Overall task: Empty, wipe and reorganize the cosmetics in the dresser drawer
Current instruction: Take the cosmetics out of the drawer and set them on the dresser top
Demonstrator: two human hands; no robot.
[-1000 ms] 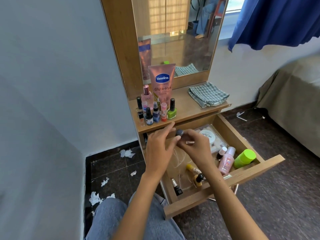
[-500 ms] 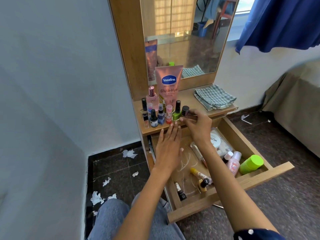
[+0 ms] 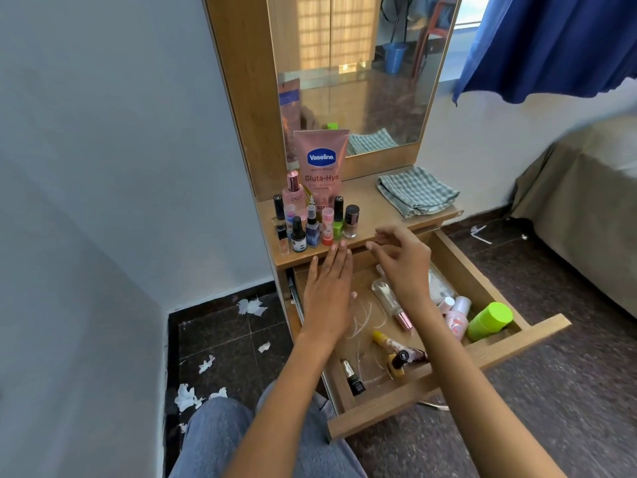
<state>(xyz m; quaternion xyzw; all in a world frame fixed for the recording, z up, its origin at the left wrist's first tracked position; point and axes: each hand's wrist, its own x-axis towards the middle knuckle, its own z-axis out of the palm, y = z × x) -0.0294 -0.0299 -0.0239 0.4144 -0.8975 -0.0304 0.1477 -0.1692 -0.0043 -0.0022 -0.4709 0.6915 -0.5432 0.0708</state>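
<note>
The dark-capped bottle [image 3: 351,220] that the right hand [image 3: 403,262] carried a moment ago now stands on the bench [image 3: 375,215], just beyond its fingers [image 3: 377,244], which are loosely spread and empty. The left hand [image 3: 327,288] lies flat, fingers together, over the drawer [image 3: 448,384]. Emptying goes on: several cosmetics remain below the hands.

Your forearms are bare to the bottom edge of the view, with no sleeve, watch or ring showing on your left hand [image 3: 327,291] or right hand [image 3: 403,263]. You wear blue jeans [image 3: 220,439] (faded denim, probably).
</note>
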